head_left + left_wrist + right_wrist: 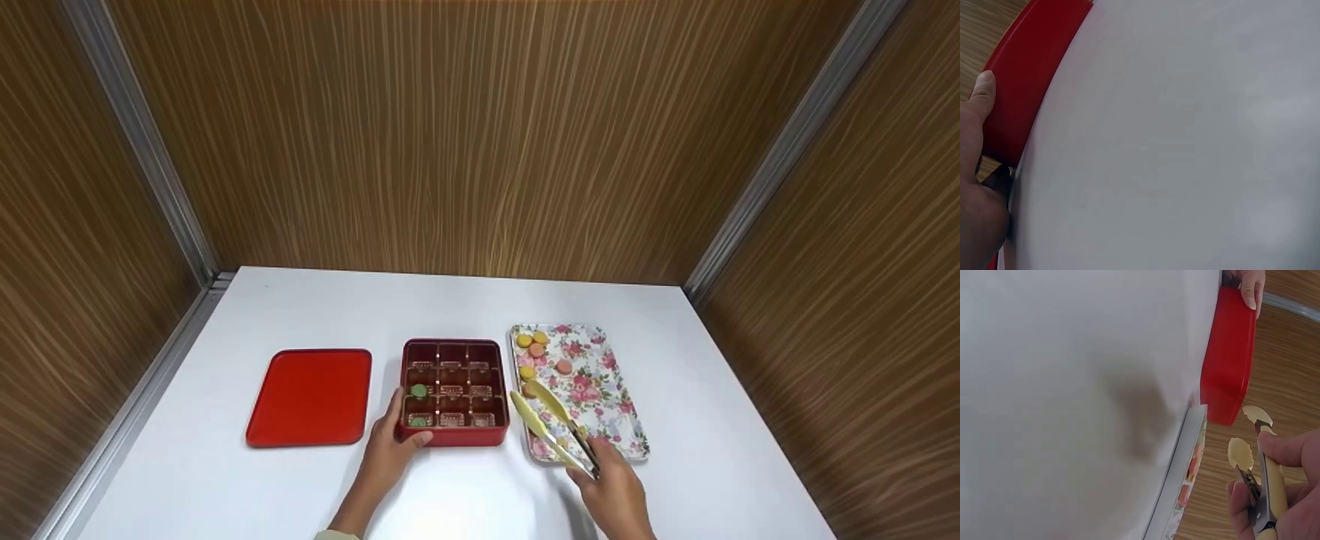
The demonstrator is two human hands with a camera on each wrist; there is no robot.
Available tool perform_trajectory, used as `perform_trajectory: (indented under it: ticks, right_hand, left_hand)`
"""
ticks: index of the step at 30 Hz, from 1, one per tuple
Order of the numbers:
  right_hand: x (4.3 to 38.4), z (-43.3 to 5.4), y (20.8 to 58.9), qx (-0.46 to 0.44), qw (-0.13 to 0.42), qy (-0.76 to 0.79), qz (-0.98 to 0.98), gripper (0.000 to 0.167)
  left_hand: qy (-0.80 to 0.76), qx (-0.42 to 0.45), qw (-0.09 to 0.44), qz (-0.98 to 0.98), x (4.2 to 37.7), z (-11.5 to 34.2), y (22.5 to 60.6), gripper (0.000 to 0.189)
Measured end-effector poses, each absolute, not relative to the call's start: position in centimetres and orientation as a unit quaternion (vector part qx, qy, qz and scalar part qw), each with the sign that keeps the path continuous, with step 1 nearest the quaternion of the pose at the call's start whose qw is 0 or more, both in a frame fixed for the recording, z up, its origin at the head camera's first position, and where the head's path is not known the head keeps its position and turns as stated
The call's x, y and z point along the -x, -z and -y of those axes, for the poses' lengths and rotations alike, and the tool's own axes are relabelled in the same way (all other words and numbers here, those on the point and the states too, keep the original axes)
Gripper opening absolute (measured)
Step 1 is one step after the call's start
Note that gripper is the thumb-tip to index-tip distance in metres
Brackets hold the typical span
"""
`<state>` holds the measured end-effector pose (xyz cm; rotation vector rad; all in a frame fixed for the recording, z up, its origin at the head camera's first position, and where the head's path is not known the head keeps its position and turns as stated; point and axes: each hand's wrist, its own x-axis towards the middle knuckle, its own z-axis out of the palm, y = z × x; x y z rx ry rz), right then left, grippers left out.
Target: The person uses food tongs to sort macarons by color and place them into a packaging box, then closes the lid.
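My left hand grips the near left corner of a red box, its thumb at the front rim. Inside the box is a dark divided insert. One green macaron sits in the left column's middle compartment and another green macaron in the near left one. In my right hand is a pair of tongs with cream-coloured tips, held over the left part of a floral tray. The tips stand apart with nothing visible between them in the right wrist view. Yellow macarons and pink macarons lie on the tray.
A flat red lid or tray lies to the left of the box on the white table. Wood-grain panels enclose the back and both sides, with metal rails at the corners.
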<state>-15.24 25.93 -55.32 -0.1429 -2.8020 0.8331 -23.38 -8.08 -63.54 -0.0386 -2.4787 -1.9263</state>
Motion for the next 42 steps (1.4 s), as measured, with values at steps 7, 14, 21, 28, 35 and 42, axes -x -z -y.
perform_trajectory:
  ticks: [7,14,21,28,35,42]
  right_hand:
    - [14.6,-27.7,56.0,0.080,0.098,-0.265,0.956,0.065]
    - [14.3,-28.6,56.7,0.091,0.100,-0.262,0.956,0.059]
    - [14.3,-28.3,57.1,0.114,0.070,-0.270,0.954,0.060]
    - [14.2,-28.1,57.4,0.125,0.043,-0.262,0.956,0.061]
    - [14.4,-28.1,57.6,0.131,0.022,-0.245,0.960,0.063]
    - [14.4,-28.2,57.8,0.111,0.049,-0.234,0.965,0.058]
  left_hand:
    - [0.615,0.019,0.005,0.788,23.4,8.1,63.6,0.102]
    - [0.609,0.008,0.005,0.793,23.4,8.1,63.5,0.102]
    - [0.609,0.005,0.005,0.793,23.3,8.1,63.6,0.103]
    - [0.611,-0.008,-0.005,0.792,23.2,8.1,63.6,0.104]
    - [0.605,-0.015,-0.005,0.796,23.1,8.0,63.5,0.103]
    - [0.596,-0.012,-0.001,0.803,23.1,7.9,63.4,0.101]
